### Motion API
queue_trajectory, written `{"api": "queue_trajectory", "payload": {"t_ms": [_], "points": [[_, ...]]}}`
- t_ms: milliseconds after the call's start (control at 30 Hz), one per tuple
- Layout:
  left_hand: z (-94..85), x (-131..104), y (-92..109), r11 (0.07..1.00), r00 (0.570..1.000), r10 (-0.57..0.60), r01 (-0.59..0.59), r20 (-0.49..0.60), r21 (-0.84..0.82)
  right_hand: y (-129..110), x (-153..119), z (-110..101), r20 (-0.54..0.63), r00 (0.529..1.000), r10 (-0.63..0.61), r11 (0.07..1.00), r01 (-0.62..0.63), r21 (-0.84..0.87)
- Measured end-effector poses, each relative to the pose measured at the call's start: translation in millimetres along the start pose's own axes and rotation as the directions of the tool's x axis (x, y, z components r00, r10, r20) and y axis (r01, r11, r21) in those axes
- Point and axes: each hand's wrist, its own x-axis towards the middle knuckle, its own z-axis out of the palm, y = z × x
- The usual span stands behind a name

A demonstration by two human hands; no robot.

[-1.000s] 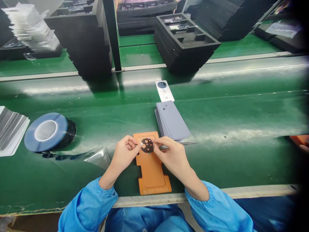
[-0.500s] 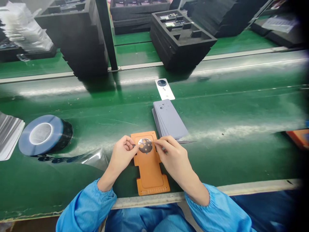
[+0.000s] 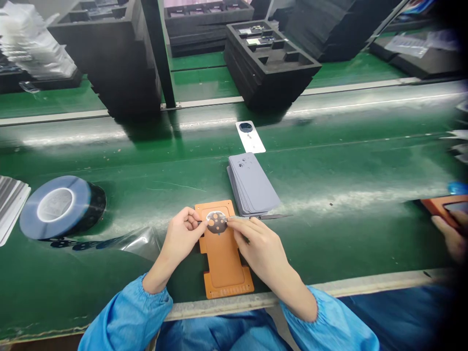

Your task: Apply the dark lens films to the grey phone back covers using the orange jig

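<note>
A round dark film piece (image 3: 217,224) with several holes lies at the upper part of an orange fixture plate (image 3: 224,265). My left hand (image 3: 184,229) pinches at its left edge with thumb and forefinger. At the right edge my right hand (image 3: 261,243) has its fingertips closed together on it. Whether the film touches the plate, I cannot tell. A thin dark pointed tool (image 3: 277,216) sticks out behind my right hand, at the near end of a stack of grey phone-shaped panels (image 3: 256,185); whether that hand holds it is hidden.
A white card with a dark disc (image 3: 252,139) lies beyond the stack. On the left are a roll of blue-clear film (image 3: 82,204) and some pale sheets (image 3: 10,204). Black foam trays (image 3: 274,73) stand at the back. Another person's hand (image 3: 451,236) holds an orange plate (image 3: 438,207).
The view has shifted slightly. Both my hands stay at the film, the right fingers lying a little flatter over its edge. Another person's hand has appeared at the far right.
</note>
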Motion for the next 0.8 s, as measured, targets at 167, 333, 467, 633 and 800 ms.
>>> {"api": "queue_trajectory", "payload": {"t_ms": [167,333,467,633,800], "points": [[-1.0,-0.6,-1.3,1.000,1.000,-0.003,0.003,0.003,-0.016,8.9,8.5,-28.1,-0.040,0.999,-0.020,0.999,0.021,0.049],[-1.5,-2.2,0.4,0.999,1.000,-0.004,0.004,-0.005,0.041,52.4,83.5,-70.2,0.033,0.999,-0.038,0.991,0.042,-0.131],[-2.2,-2.7,-1.7,0.999,1.000,0.023,-0.023,-0.014,0.050,89.0,153.6,-76.1,0.349,0.937,-0.035,0.986,0.089,-0.139],[-2.6,-3.8,-2.1,0.998,0.999,0.041,-0.040,-0.010,0.047,109.9,180.2,-60.5,0.452,0.892,0.013,0.989,0.057,-0.139],[-3.8,-5.2,-0.5,0.997,0.998,0.056,-0.055,-0.010,0.055,108.3,178.2,-72.3,0.374,0.927,0.017,0.994,0.026,-0.109]]}}
